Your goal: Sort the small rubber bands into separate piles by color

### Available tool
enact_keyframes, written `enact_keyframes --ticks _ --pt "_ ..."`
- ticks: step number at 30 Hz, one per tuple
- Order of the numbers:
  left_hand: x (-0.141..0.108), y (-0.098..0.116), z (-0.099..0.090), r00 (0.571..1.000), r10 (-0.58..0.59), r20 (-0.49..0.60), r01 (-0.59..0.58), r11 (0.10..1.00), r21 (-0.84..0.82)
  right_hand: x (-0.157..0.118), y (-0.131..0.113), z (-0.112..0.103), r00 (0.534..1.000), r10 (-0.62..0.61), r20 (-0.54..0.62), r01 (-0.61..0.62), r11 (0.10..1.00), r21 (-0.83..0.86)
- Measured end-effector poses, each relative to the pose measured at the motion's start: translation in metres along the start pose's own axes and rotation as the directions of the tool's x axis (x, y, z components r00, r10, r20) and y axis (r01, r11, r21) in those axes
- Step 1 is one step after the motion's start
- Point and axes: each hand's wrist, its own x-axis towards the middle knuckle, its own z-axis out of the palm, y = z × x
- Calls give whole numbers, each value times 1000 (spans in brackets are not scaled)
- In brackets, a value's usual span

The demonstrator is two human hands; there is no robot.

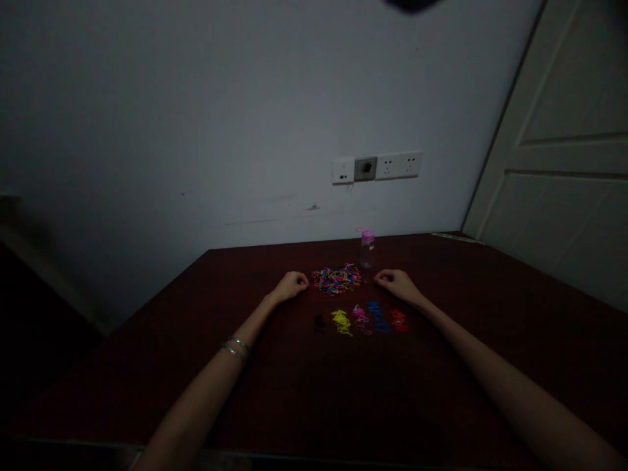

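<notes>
A heap of small multicoloured rubber bands [337, 279] lies on the dark red table. Just left of it rests my left hand [293, 286], fingers curled in, no object visible in them. To the heap's right, near the foot of a clear bottle with a pink lid [367, 252], my right hand [398, 284] lies with thumb and fingers drawn together; nothing shows in its grip. Nearer me, a row of separate colour groups runs left to right: dark bands [320, 323], yellow bands [341, 322], pink bands [362, 318], blue bands [378, 318] and red bands [399, 320].
The table [275, 405] meets a pale wall [245, 131] at the back. Switches and sockets [387, 167] are mounted above the bottle. A panelled door [564, 163] stands at the right. The light is dim.
</notes>
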Motion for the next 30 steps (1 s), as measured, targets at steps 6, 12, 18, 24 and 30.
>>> enact_keyframes --ticks 6,12,18,24,30 --pt "2 22 -2 998 56 1 -56 998 -8 1 2 0 1000 -5 3 5 1000 -3" --pt "11 79 14 981 193 6 -192 977 -96 -1 -3 0 1000 -2 -16 2 1000 -9" --pt "1 143 48 922 376 89 -377 926 -5 -1 -5 0 1000 -12 -26 11 1000 -20" --pt "-5 177 77 905 399 149 -412 908 71 -1 -4 1 999 -25 -34 25 999 22" --pt "-1 186 84 912 358 200 -382 919 95 -2 -6 1 1000 -13 -23 15 998 56"
